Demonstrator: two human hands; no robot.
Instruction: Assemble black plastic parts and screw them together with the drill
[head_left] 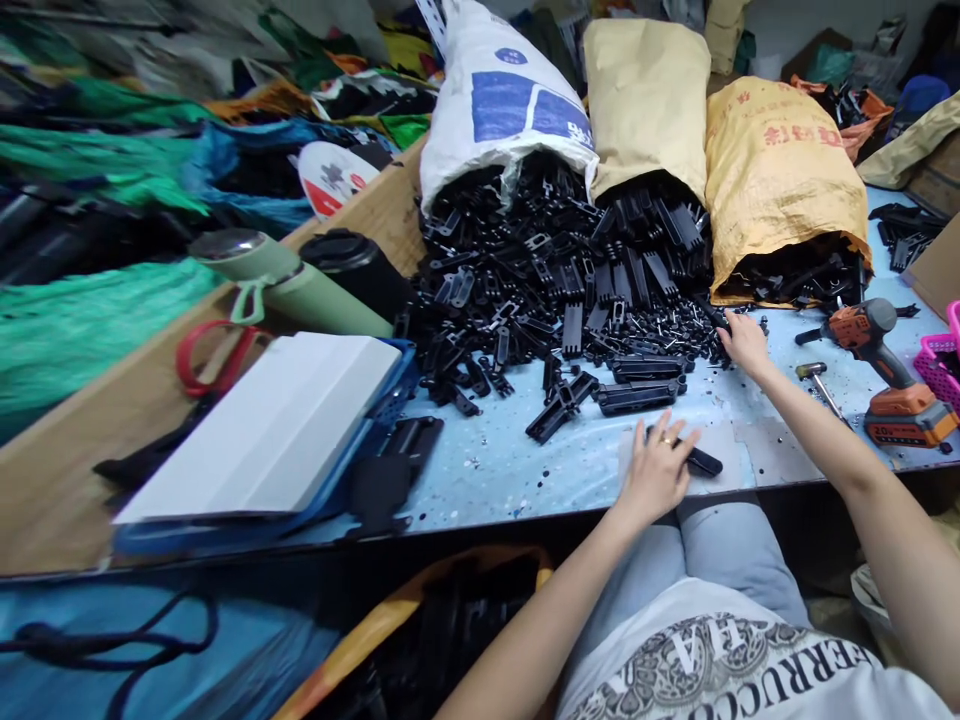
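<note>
At the front edge of the table, my left hand (660, 462) rests with curled fingers over a long, narrow black plastic part (703, 462), gripping it against the surface. Part of that piece is hidden under the fingers. Farther out, my right hand (744, 342) reaches to the right end of a heap of small dark pins (675, 332); its fingertips are pinched together there, and what they hold is too small to make out. Between the hands and the heap lie several long assembled black parts (643, 396). A crossed pair of black parts (561, 406) sits to their left.
Black plastic pieces (525, 270) spill from a white sack (510, 100), a tan sack (646, 100) and a yellow sack (784, 180). On the right are a cordless drill (877, 350) and a small hammer (823, 390). Cups, red scissors (214, 365) and a white board (277, 430) occupy the left.
</note>
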